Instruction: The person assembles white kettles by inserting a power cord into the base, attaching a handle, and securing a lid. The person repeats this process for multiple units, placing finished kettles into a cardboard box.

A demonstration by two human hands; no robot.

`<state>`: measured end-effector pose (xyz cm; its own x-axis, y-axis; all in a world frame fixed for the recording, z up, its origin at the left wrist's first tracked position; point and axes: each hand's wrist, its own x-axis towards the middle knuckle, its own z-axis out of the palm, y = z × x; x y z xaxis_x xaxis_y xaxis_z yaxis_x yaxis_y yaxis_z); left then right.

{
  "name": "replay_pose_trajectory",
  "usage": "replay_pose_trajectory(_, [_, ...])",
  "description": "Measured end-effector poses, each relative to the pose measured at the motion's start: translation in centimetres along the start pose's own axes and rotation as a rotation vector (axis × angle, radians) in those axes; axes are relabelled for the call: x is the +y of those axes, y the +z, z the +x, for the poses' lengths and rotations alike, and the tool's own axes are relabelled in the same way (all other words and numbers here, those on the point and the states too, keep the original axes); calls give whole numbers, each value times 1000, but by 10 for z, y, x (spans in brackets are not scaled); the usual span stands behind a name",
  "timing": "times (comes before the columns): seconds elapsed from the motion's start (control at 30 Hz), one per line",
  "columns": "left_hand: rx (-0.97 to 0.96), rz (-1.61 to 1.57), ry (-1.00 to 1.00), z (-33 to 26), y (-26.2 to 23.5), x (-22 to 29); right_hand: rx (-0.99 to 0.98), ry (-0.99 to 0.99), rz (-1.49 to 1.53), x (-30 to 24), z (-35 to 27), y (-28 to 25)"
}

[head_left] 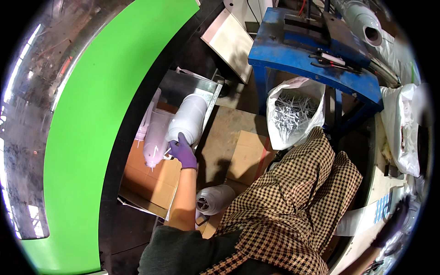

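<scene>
My left hand (184, 153), in a purple glove, is closed on the lower end of a white plastic bottle (189, 117). The bottle lies tilted over an open cardboard-lined bin, close to its metal rim (207, 107). Just left of it are pinkish translucent bottles; the nearer pinkish bottle (157, 136) has a small tail of plastic at its tip. At the far right, my right hand (395, 225), in a dark purple glove, is over a pale worktop beside clear plastic items. Shadow and the picture's rim obscure its fingers.
A green machine panel (96, 101) curves along the left. A white bag (295, 114) of plastic scraps stands by a blue metal table (279, 48). Another whitish bottle (215, 200) lies by my checkered apron (293, 197). Flattened cardboard (247, 156) covers the floor.
</scene>
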<state>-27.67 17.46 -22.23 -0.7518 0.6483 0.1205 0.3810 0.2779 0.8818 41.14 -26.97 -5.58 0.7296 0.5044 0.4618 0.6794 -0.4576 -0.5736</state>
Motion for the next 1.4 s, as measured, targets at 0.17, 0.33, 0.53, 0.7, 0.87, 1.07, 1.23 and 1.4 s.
replay_pose_trajectory(0.17, [-86,30,1285,-78,-40,119,-553,-151,632,-235,-57,150])
replay_pose_trajectory(0.33, [-536,-72,1526,-171,-79,184,-908,-258,866,-345,-86,189])
replay_pose_trajectory(0.53, [-1005,-428,1566,-220,-31,182,-746,-351,650,-316,-68,168])
replay_pose_trajectory(0.7, [-1101,-446,1257,-232,-14,213,-734,-334,677,-291,-51,172])
replay_pose_trajectory(0.87, [-1315,-386,977,-241,15,233,-573,-289,679,-279,-67,167])
replay_pose_trajectory(1.07, [-1106,-266,1468,-255,15,223,-541,-580,227,-257,-102,182])
replay_pose_trajectory(1.23, [-1143,-156,1598,-278,13,215,-968,-426,-13,-238,-97,214])
replay_pose_trajectory(1.4, [-1077,-389,1663,-278,27,218,-951,-424,75,-248,-84,195])
